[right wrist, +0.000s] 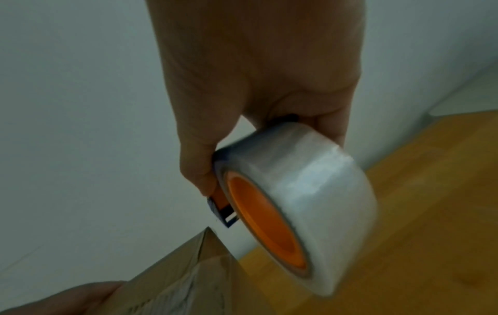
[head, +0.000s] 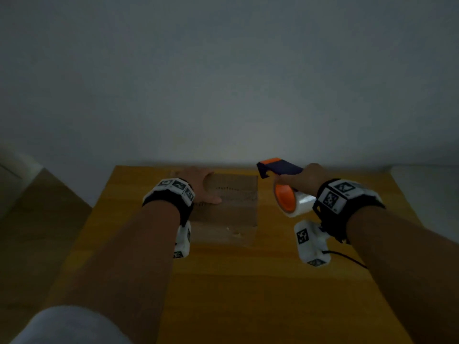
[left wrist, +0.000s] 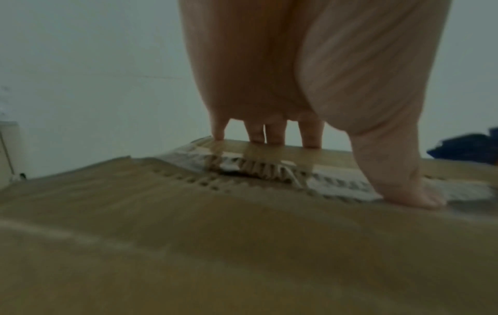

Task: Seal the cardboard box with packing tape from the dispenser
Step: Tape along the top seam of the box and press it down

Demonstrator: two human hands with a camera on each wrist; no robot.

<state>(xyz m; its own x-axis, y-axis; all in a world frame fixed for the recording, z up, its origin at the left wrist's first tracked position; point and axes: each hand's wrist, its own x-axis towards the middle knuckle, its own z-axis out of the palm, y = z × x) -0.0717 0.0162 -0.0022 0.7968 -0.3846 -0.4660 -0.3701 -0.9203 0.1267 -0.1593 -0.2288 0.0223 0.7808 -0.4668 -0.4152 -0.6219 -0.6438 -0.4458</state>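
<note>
Left hand (head: 198, 181) is lying flat with straight fingers on the left part of the cardboard box (head: 231, 212), which is sitting at the far middle of the wooden table (head: 273, 294). Its top looks ragged and thin, so it is probably light and liable to slide; pressing down beside the seam seems wise. Right hand (head: 306, 180) is gripping the tape dispenser (head: 280, 177) just right of the box, its slick clear tape roll (right wrist: 304, 187) hanging below; the handle is likely the surest hold.
</note>
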